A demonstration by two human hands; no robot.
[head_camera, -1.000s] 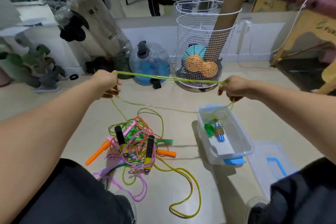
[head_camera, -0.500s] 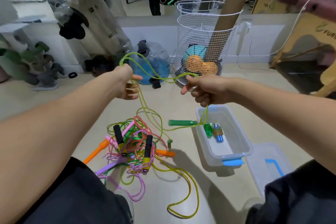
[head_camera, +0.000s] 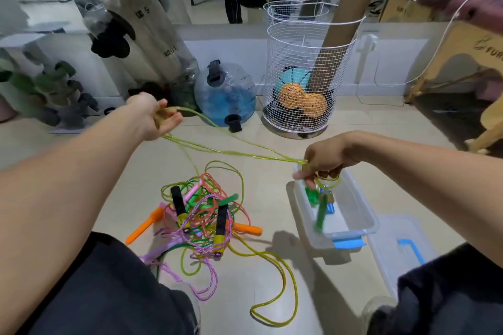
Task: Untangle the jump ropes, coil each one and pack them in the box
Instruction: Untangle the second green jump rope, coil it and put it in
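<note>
My right hand [head_camera: 324,160] pinches the yellow-green rope [head_camera: 231,148], strands running toward 10 o'clock to my loosely open left hand [head_camera: 152,117], box [head_camera: 362,215] directly below.

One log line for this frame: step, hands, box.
step: coiling yellow rope | left hand: rope looped over open fingers | right hand: pinching rope over box | pile: tangled

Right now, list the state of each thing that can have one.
Left hand: open, yellow-green rope looped over it.
Right hand: grips the rope strands.
Yellow-green rope: stretched between hands.
Green handle: dangling over the box.
Clear box: open.
Lid: off, beside box.
Rope pile: tangled.
</note>
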